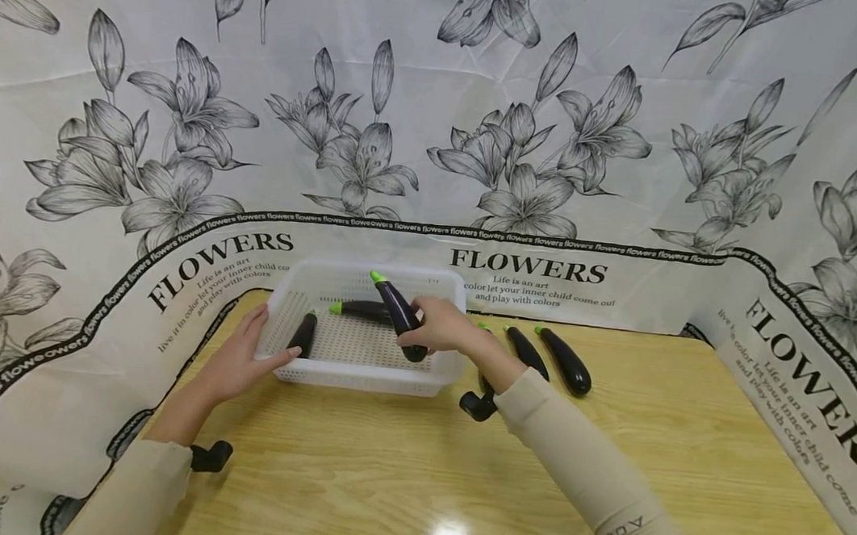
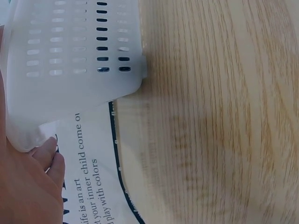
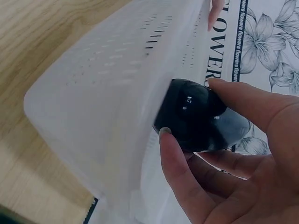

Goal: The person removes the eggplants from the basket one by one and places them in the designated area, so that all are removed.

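Observation:
A white perforated plastic basket [image 1: 357, 379] stands on the table. My left hand [image 1: 238, 362] grips its left end, thumb over the rim and fingers outside. My right hand [image 1: 443, 326] holds a dark eggplant [image 1: 396, 308] near its thick end, tilted above the basket with its green stem end pointing up and away. In the right wrist view, thumb and fingers pinch the glossy eggplant [image 3: 196, 116] beside the basket wall [image 3: 93, 102]. Inside the basket lie one eggplant [image 1: 305, 334] at the left and another [image 1: 362, 310] towards the back, partly behind the held one.
Right of the basket, one eggplant [image 1: 566, 363] and a second [image 1: 526, 351] lie on the wooden table [image 1: 359, 474]. A third is mostly hidden by my right forearm. Flower-printed cloth [image 1: 404, 177] rises behind and at both sides. Black camera mounts protrude from both wrists.

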Tool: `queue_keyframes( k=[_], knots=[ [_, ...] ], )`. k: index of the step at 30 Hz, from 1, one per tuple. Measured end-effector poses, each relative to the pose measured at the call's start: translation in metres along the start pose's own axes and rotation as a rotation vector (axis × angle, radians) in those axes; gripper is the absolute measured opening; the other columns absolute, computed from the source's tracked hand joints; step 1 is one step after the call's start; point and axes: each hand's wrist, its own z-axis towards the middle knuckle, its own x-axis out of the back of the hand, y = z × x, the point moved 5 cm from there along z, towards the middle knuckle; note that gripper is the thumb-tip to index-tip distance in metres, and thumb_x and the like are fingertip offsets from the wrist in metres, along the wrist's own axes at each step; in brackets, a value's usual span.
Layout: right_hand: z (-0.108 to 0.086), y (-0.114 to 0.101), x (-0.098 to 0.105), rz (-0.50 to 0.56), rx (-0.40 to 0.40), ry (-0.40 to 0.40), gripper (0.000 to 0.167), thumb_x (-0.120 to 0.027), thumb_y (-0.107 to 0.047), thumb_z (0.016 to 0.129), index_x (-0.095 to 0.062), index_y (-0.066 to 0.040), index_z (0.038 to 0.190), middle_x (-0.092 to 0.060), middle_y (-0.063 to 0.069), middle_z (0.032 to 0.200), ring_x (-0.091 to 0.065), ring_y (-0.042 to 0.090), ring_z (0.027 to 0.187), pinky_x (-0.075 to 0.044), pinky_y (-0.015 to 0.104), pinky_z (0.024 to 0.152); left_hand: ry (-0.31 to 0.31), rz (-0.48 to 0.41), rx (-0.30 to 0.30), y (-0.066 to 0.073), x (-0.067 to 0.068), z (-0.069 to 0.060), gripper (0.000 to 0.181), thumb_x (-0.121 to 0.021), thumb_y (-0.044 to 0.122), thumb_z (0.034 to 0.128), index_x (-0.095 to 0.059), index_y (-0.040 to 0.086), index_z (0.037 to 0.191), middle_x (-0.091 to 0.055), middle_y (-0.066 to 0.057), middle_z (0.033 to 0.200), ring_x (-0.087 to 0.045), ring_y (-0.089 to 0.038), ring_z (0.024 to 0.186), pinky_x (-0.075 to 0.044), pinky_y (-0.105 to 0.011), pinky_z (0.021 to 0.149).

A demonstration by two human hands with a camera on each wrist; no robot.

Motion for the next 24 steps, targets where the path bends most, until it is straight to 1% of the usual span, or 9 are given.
queue_keyframes(
  k=[3,8,13,15,18,21,24],
  knots=[
    [-0.011,0.002,0.011,-0.031,0.015,0.029,0.05,-0.08,-0.023,0.089,-0.059,0.0,0.127,-0.07,0.012,0.094,-0.072,0.02,0.07,-0.06,0.031,0.06,0.002,0.004,-0.002,0.001,0.001,0.001,0.108,-0.058,0.065,0.096,-0.007,-0.004,0.162,-0.002,-0.021,0.17,-0.02,-0.053,0.149,-0.025,-0.07,0.114],
    [-0.028,0.011,0.023,-0.074,0.018,0.061,0.052,-0.081,-0.026,0.089,-0.059,-0.002,0.129,-0.07,0.01,0.091,-0.07,0.02,0.072,-0.057,0.033,0.063,-0.013,0.011,0.005,0.001,0.002,0.0,0.109,-0.057,0.066,0.0959,-0.006,-0.004,0.162,-0.001,-0.021,0.171,-0.018,-0.053,0.149,-0.024,-0.071,0.114],
    [-0.039,0.019,0.029,-0.084,0.025,0.082,0.063,-0.079,-0.028,0.09,-0.053,-0.001,0.14,-0.069,0.013,0.101,-0.069,0.021,0.083,-0.058,0.037,0.072,-0.017,0.011,0.012,0.0,0.004,-0.001,0.109,-0.057,0.066,0.0958,-0.005,-0.002,0.163,0.0,-0.02,0.171,-0.018,-0.053,0.15,-0.023,-0.072,0.114],
    [-0.043,0.021,0.032,-0.085,0.025,0.09,0.067,-0.078,-0.03,0.091,-0.05,0.0,0.144,-0.069,0.014,0.104,-0.068,0.021,0.084,-0.058,0.037,0.074,-0.018,0.008,0.015,0.0,0.003,-0.001,0.109,-0.057,0.066,0.0958,-0.004,-0.002,0.163,0.0,-0.02,0.171,-0.018,-0.052,0.15,-0.023,-0.072,0.114],
    [-0.049,0.026,0.037,-0.056,0.026,0.09,0.071,-0.078,-0.029,0.091,-0.048,0.001,0.147,-0.068,0.015,0.104,-0.07,0.022,0.079,-0.059,0.037,0.072,-0.018,0.004,0.015,0.001,0.003,-0.001,0.109,-0.058,0.066,0.0958,-0.004,-0.002,0.163,0.0,-0.02,0.171,-0.017,-0.052,0.15,-0.023,-0.072,0.114],
    [-0.053,0.034,0.041,-0.005,0.03,0.085,0.069,-0.079,-0.027,0.091,-0.049,0.002,0.146,-0.069,0.016,0.101,-0.071,0.024,0.073,-0.061,0.038,0.067,-0.021,0.001,0.017,0.001,0.002,-0.001,0.11,-0.058,0.066,0.0956,-0.004,-0.002,0.163,0.0,-0.02,0.171,-0.017,-0.052,0.15,-0.023,-0.072,0.114],
    [-0.058,0.044,0.043,0.029,0.031,0.087,0.068,-0.079,-0.026,0.09,-0.05,0.002,0.145,-0.069,0.016,0.099,-0.071,0.025,0.073,-0.061,0.04,0.067,-0.024,0.003,0.02,0.001,0.001,-0.001,0.11,-0.058,0.066,0.0955,-0.004,-0.002,0.163,0.0,-0.02,0.171,-0.017,-0.052,0.15,-0.023,-0.072,0.113]
  ],
)
